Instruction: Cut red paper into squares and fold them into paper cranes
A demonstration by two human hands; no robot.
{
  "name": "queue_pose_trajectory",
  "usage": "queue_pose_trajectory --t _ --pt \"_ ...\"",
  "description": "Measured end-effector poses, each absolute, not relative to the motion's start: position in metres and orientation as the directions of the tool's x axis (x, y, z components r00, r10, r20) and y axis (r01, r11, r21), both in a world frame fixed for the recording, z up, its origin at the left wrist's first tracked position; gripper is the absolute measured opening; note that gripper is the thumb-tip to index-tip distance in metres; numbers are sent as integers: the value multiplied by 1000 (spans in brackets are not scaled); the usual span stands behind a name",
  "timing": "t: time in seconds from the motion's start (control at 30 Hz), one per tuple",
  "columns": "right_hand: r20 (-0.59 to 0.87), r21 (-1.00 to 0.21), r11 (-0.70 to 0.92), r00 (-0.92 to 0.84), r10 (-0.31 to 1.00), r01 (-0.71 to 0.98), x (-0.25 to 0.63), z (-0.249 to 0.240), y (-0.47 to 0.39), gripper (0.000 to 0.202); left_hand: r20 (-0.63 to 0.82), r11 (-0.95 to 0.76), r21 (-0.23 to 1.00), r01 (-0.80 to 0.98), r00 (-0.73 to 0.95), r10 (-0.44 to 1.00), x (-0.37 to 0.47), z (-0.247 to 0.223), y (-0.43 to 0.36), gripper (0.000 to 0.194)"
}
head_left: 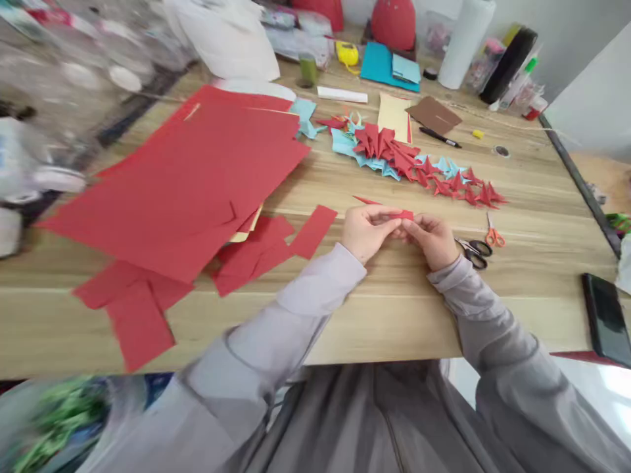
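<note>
A small folded piece of red paper (406, 215) is pinched between my two hands, just above the wooden table. My left hand (371, 230) grips its left side with thumb and fingers. From the right, my right hand (430, 238) holds the other edge, and its fingers partly hide the paper. A thin red paper sliver (365, 200) shows beyond my left hand. Farther back lie several folded red paper pieces (394, 150) with pointed tips, among light blue ones (362, 154).
Large red sheets (217, 157) and cut red rectangles (314, 231) spread over the left side. Black-handled scissors (476, 252) and small orange scissors (494, 235) lie right of my hands. A phone (607, 315) rests at the right edge. A pen (440, 137) and yellow tape measure (348, 54) lie behind.
</note>
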State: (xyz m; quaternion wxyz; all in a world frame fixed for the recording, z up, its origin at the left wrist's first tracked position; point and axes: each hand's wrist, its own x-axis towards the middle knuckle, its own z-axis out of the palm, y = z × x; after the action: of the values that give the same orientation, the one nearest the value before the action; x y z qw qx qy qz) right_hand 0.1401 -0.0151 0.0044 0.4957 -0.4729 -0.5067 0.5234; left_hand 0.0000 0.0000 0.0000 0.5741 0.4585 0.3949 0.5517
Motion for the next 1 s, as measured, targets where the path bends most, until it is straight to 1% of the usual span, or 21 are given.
queue_pose_trajectory --t 0.13,0.27,0.43,0.6,0.7,0.9,1.0 --pt "10 -997 3 -89 996 -78 141 3 -17 40 13 25 945 -326 114 993 0 1 -1 24" --pt "0 -984 -21 -122 993 -174 141 1 -17 38 -29 76 925 -373 131 991 -1 4 0 28" --pt "1 -973 -29 -129 992 -230 139 2 -17 39 -27 73 917 -392 121 992 -2 6 0 29" --pt "54 -987 39 -95 994 -157 138 4 -19 39 1 43 930 -364 119 993 -2 7 -2 25" --pt "60 -991 47 -101 993 -123 138 3 -19 39 10 43 922 -384 135 991 -3 7 -1 23" --pt "49 -990 36 -87 995 -135 141 0 -16 41 -53 111 913 -392 156 986 -3 5 -1 21" --pt "57 -994 53 -48 997 -96 141 0 -16 42 5 47 937 -345 149 989 -2 4 -2 19"
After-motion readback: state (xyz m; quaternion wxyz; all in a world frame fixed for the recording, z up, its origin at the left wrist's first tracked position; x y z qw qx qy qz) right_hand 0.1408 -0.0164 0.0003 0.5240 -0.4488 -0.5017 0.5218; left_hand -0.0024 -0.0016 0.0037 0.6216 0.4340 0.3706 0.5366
